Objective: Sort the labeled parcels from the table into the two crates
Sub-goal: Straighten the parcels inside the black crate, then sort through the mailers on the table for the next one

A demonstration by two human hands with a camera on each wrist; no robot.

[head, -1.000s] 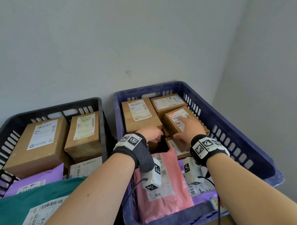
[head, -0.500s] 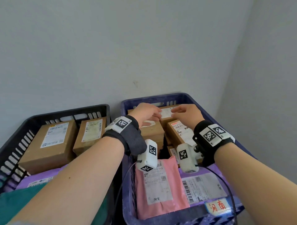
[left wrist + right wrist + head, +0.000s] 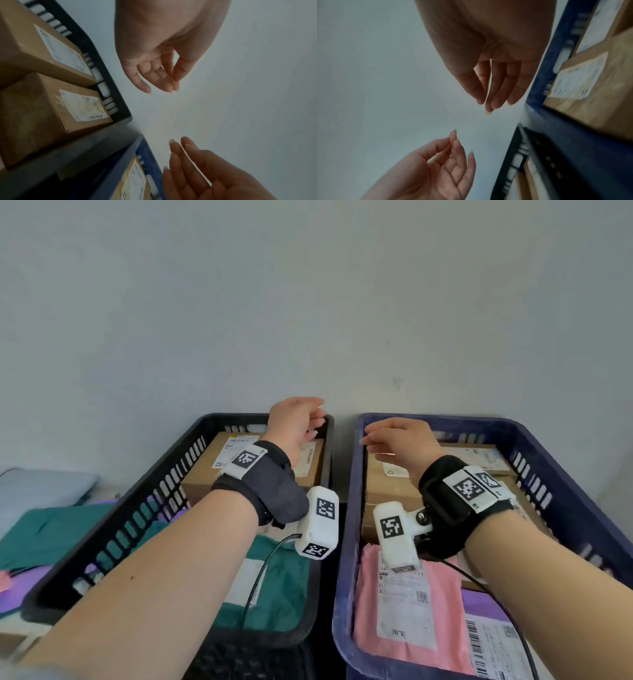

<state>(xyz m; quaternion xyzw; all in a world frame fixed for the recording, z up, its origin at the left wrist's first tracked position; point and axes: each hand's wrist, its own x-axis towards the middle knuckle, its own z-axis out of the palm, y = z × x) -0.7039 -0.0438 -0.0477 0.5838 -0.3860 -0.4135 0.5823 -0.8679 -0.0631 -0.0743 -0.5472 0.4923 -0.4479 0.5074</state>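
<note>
Above the far rims of the two crates, both hands are held in the air, empty. Left hand point(image 3: 295, 422) is noted at 12 o'clock of the black crate point(image 3: 144, 501), fingers loosely curled, nothing gripped; the same is seen in the left wrist view point(image 3: 154, 56). Right hand point(image 3: 400, 440) is seen over the far-left corner of the blue crate point(image 3: 561, 474), fingers relaxed and slightly spread, nothing held.

Parcels are found in both crates. Two brown boxes point(image 3: 42, 56) are packed at 12 o'clock in the black crate, with a green mailer point(image 3: 274, 583) lying toward 6 o'clock. Brown boxes point(image 3: 387, 491) fill the far end of the blue crate; a pink mailer point(image 3: 407, 604) and a purple mailer point(image 3: 486, 607) lie nearer, at 6 o'clock.

Much of each crate's middle is blocked from sight by the forearms and wrist-worn cameras point(image 3: 318, 522). More green and purple mailers point(image 3: 37, 535) are glimpsed at 9 o'clock, outside the black crate. A grey wall point(image 3: 308, 302) stands behind.
</note>
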